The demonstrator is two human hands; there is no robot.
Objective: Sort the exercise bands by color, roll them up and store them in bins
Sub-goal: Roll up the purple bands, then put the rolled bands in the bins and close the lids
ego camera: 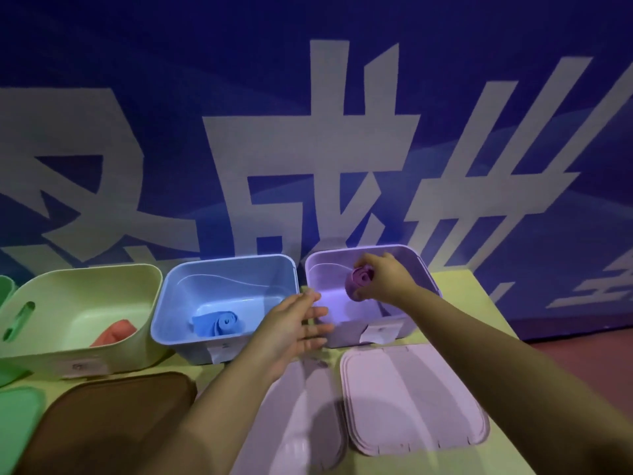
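Note:
My right hand (387, 279) grips a rolled purple band (360, 282) over the inside of the purple bin (424, 265) at the back right. My left hand (294, 325) hovers with straight fingers at that bin's front left corner, between it and the blue bin (178, 303). A rolled blue band (219, 323) lies on the blue bin's floor. A red-orange band (114, 332) lies in the pale green bin (68, 344) to the left.
Two pale pink lids (411, 395) lie on the yellow-green table in front of the bins. A brown lid (102, 416) and a green lid (19, 419) lie at the front left. A green bin's edge (5, 286) shows at far left. A blue wall stands right behind the bins.

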